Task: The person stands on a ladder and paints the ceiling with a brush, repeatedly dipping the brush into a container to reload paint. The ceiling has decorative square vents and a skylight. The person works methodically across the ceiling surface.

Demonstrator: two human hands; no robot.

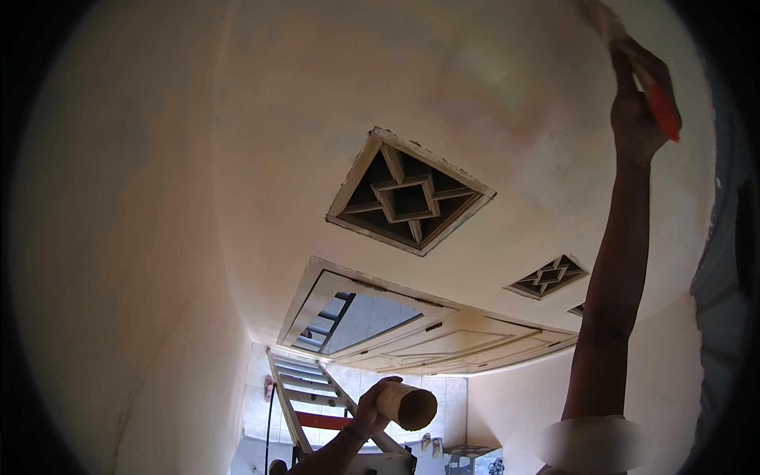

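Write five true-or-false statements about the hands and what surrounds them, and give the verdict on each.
1. The right hand grips a brush-like tool with a red end. True.
2. The left hand holds a flat board. False: it holds a round, tube-shaped container.
3. The right hand is lower in the picture than the left. False: it is raised far above it.
4. A ladder with one red step shows in the lower part of the picture. True.
5. The larger vent in the wall is a solid panel. False: it is an open grille with a small square frame at its centre.
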